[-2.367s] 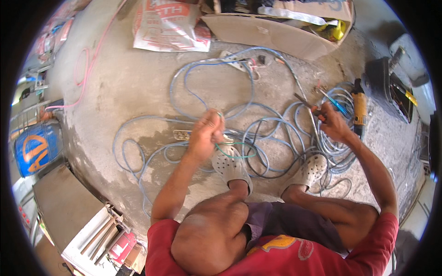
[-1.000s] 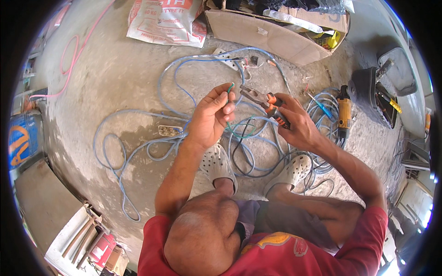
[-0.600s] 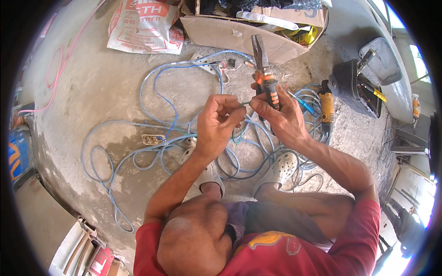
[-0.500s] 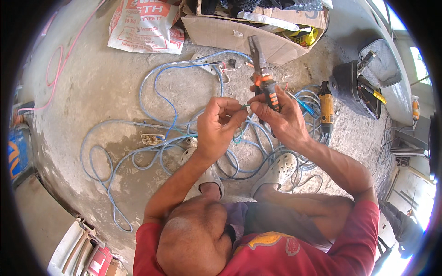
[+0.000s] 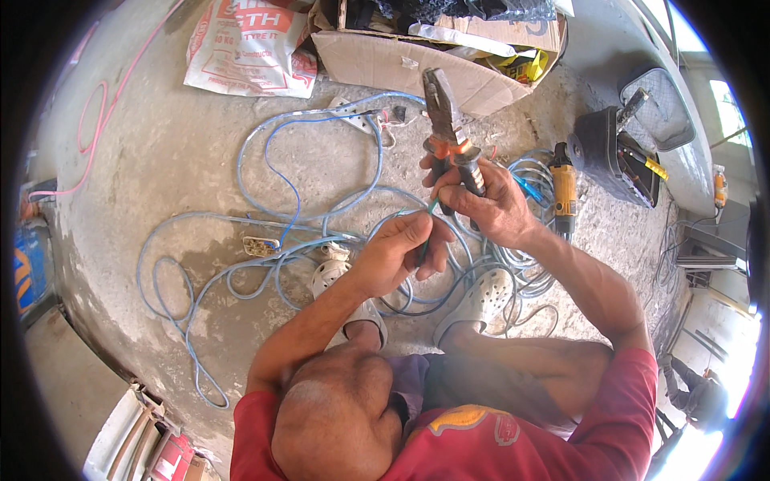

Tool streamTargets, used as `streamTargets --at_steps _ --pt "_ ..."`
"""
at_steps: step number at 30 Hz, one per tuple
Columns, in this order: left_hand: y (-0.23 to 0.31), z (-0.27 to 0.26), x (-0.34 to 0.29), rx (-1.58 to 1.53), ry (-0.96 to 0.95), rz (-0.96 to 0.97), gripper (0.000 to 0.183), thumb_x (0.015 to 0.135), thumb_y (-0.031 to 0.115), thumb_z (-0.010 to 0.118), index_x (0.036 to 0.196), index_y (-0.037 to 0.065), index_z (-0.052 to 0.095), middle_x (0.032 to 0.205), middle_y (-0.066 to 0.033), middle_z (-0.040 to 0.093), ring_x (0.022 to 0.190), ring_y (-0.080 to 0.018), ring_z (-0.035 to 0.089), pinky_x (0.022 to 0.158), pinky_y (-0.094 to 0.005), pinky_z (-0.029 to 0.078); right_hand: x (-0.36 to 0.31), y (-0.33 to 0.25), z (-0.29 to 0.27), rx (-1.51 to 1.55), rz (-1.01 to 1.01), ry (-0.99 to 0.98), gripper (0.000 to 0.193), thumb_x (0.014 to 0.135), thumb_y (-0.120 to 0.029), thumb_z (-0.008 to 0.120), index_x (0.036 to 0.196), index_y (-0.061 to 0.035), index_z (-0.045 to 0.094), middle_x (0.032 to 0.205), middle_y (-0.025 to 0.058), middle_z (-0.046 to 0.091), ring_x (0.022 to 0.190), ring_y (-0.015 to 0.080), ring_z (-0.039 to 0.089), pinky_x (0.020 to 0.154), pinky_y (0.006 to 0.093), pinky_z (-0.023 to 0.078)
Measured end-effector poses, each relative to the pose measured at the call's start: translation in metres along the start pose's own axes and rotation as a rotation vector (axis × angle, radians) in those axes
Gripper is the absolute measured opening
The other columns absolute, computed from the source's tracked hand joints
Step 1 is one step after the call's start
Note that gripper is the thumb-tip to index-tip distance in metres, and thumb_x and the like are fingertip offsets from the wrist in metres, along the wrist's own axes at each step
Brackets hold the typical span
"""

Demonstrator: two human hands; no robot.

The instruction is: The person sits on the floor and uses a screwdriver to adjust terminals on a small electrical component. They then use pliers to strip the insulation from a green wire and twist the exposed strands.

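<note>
One thin green plastic-coated wire (image 5: 434, 206) runs in the air between the person's two hands, above the floor and in front of the knees, and its very tip is too small to make out. The left hand (image 5: 405, 248) pinches it between thumb and fingers, on the near-left side, with the other fingers loosely curled. The right hand (image 5: 501, 204) is closed around combination pliers with a dark metal head and orange-and-black grips (image 5: 446, 120), while its thumb and forefinger meet the wire. The tool's head points to the far side, away from the left fingers. For handling a strand this thin, a short span between the two pinches should probably serve best, since a long one would bend or slip; the pliers are best kept tucked under the curled right fingers, head outward, so the fingertips stay free to feel the wire. A firm but light pinch seems wise, as squeezing hard could kink it. Below and beyond, loops of blue-grey cable (image 5: 341, 236) lie across the concrete, near the pale perforated clogs (image 5: 489, 301), so keeping the feet planted would likely avoid a snag. To the left sits a small rectangular socket piece with open contacts (image 5: 262, 245); to the right, a yellow-and-black power tool (image 5: 565, 192); at the far side, a brown cardboard box (image 5: 401, 68).
</note>
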State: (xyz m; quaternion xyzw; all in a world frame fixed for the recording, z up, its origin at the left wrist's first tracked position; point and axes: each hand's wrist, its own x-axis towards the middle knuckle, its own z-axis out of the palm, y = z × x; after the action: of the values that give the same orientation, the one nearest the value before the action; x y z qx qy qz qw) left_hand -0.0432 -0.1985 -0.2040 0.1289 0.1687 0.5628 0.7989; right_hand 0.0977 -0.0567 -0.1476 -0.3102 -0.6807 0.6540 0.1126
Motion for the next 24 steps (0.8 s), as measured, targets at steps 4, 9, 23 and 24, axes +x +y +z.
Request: streamTargets --at_steps 4,9,23,24 --pt "0.021 -0.006 0.002 0.149 0.23 0.158 0.04 0.102 0.034 0.05 0.124 0.0 0.055 0.079 -0.0032 0.061 0.06 -0.0075 0.044 0.054 -0.0215 0.035 0.007 -0.018 -0.005 -0.155 0.049 0.021 0.031 0.088 -0.015 0.06 0.111 0.0046 0.064 0.125 0.0132 0.058 0.11 0.0218 0.06 0.093 0.0339 0.047" --pt "0.039 -0.015 -0.005 0.142 0.399 0.473 0.03 0.095 0.02 0.065 0.114 -0.003 0.064 0.084 -0.0045 0.064 0.07 -0.0082 0.049 0.067 -0.0229 0.041 -0.01 -0.014 -0.009 -0.391 -0.081 -0.005 0.042 0.079 -0.012 0.064 0.119 0.0005 0.063 0.134 0.0157 0.052 0.119 0.0305 0.057 0.097 0.0383 0.045" --pt "0.04 -0.011 0.007 0.852 0.845 0.852 0.016 0.085 0.005 0.074 0.099 -0.003 0.071 0.084 -0.0083 0.07 0.073 -0.0129 0.064 0.063 -0.0272 0.05 -0.018 -0.001 0.02 -0.524 -0.21 -0.103 0.035 0.079 -0.003 0.064 0.113 0.0008 0.061 0.128 0.02 0.051 0.113 0.0379 0.056 0.09 0.0425 0.048" --pt "0.04 -0.013 0.007 1.019 0.833 0.905 0.016 0.084 0.003 0.075 0.098 -0.003 0.072 0.083 -0.0086 0.07 0.073 -0.0132 0.065 0.061 -0.0272 0.05 -0.019 -0.002 0.022 -0.52 -0.209 -0.098 0.034 0.079 -0.002 0.063 0.113 0.0011 0.06 0.128 0.0201 0.051 0.112 0.0379 0.056 0.09 0.0423 0.048"
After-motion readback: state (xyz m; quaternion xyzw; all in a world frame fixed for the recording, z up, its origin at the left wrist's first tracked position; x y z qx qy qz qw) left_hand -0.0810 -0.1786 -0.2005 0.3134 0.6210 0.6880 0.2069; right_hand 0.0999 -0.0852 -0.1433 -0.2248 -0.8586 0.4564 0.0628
